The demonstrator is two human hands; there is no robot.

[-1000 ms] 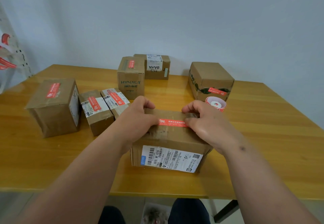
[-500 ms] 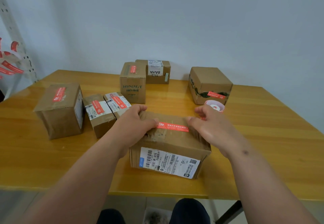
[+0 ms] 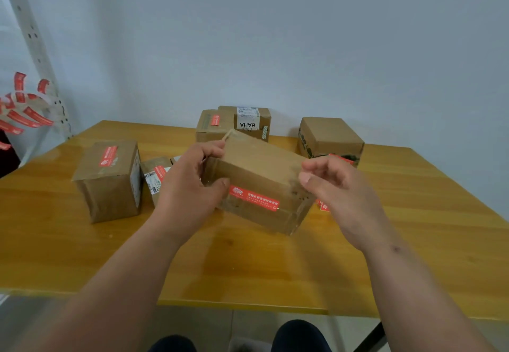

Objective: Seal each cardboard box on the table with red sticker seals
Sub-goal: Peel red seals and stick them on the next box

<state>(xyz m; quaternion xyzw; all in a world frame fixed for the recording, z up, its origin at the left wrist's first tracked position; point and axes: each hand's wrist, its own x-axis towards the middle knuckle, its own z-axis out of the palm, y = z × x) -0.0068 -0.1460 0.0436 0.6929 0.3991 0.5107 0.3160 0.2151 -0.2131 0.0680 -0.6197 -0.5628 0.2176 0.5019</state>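
A brown cardboard box (image 3: 259, 170) is tilted up off the wooden table (image 3: 248, 263), its face with a red sticker seal (image 3: 254, 202) turned toward me. My left hand (image 3: 190, 186) grips the box's left end, thumb on the front face. My right hand (image 3: 336, 186) is at the box's right end with loosely curled fingers; whether it touches the box I cannot tell. The sticker roll (image 3: 322, 206) is mostly hidden behind the box and my right hand.
A large box with a red seal (image 3: 110, 181) stands left. Small sealed boxes (image 3: 155, 176) lie beside it. At the back stand a sealed box (image 3: 210, 128), a labelled box (image 3: 248, 120) and another box (image 3: 330, 139). Red sticker strips (image 3: 22, 109) hang at far left.
The box was flat on the table with both hands pressing the seal on top. Now it is lifted and tipped toward me, and the right hand has come off its top.
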